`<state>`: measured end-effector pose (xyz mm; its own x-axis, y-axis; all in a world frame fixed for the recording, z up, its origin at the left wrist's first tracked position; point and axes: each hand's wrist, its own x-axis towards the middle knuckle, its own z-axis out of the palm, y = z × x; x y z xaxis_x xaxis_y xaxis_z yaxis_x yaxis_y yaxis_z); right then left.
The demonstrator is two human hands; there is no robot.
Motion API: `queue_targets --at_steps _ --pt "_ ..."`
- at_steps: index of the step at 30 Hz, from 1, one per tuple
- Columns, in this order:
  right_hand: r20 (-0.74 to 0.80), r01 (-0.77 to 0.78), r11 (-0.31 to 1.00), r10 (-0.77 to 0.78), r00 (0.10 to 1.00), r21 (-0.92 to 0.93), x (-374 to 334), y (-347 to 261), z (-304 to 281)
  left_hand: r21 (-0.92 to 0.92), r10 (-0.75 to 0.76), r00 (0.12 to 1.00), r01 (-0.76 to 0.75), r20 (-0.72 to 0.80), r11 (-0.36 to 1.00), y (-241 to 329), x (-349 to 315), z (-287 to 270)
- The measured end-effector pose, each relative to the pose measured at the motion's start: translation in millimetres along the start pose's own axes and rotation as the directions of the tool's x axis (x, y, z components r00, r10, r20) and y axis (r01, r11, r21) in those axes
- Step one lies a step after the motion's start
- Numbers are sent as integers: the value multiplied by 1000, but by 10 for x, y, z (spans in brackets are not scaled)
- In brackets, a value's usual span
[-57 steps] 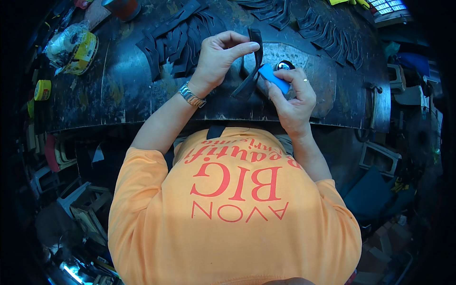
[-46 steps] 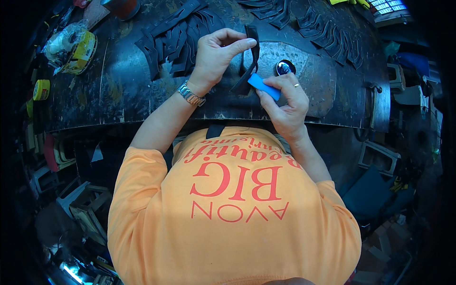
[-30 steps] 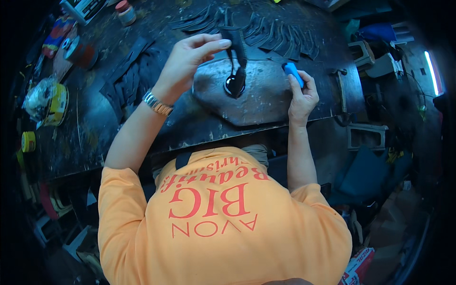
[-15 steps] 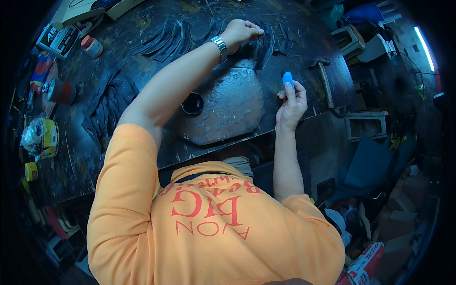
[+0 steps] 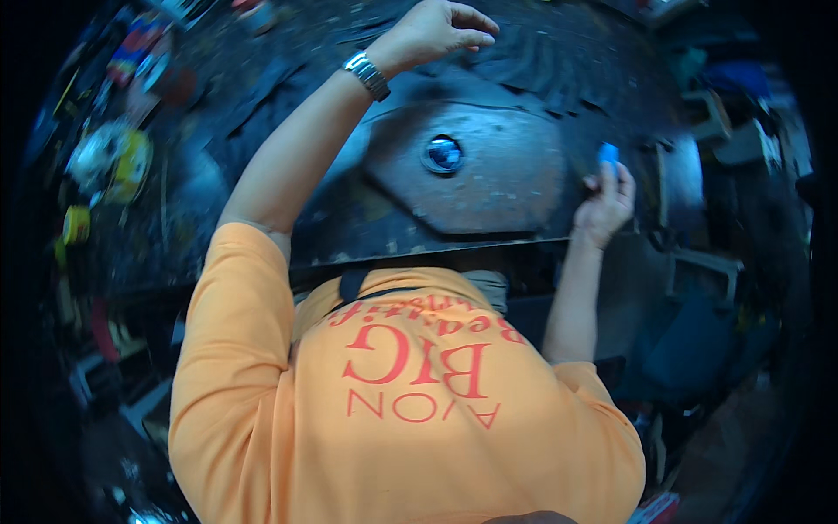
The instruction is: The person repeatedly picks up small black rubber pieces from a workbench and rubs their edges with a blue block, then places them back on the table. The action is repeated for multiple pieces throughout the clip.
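My left hand (image 5: 439, 33) hovers at the far side of the dark table, its fingers bent and spread from the thumb, with nothing visible between them. Flat dark strips (image 5: 528, 59) lie just beyond the slab, blurred by motion. In my right hand (image 5: 607, 205), beside the slab's right edge, a small blue object (image 5: 608, 155) is gripped upright between thumb and fingers; its kind is unclear. Between the hands rests a worn slab with cut corners (image 5: 502, 192). On it stands a small round container (image 5: 443, 155) with a dark, shiny inside.
A pile of dark strips (image 5: 262, 98) lies left of my forearm. Farther left are a plastic-wrapped yellow tub (image 5: 131, 166), a yellow roll (image 5: 77, 224) and a can (image 5: 170, 80). Past the right table edge stands a pale stool (image 5: 711, 266).
The whole view has shifted, so the table appears farther right and is blurred. My left hand has moved leftward over the table, away from the strips it was touching. My right hand still grips the blue object.
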<state>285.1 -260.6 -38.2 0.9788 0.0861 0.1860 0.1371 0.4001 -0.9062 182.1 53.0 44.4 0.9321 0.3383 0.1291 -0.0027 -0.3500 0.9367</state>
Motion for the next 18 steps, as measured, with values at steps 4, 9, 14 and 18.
queue_targets --at_steps 4,9,14,18 --pt "41 -33 999 33 999 -6 -185 -163 211 409 229 939 -109 -257 906 52 -1123 -739" --pt "356 -104 991 67 932 88 -630 -327 792 406 -26 921 197 -390 892 -17 -2047 -679" --pt "648 -36 996 78 758 -78 -1163 -355 1317 730 105 920 227 -379 645 -203 -2093 -427" --pt "699 -231 970 217 682 -76 -1421 -382 1414 688 53 905 281 -421 668 -323 -2014 -412"
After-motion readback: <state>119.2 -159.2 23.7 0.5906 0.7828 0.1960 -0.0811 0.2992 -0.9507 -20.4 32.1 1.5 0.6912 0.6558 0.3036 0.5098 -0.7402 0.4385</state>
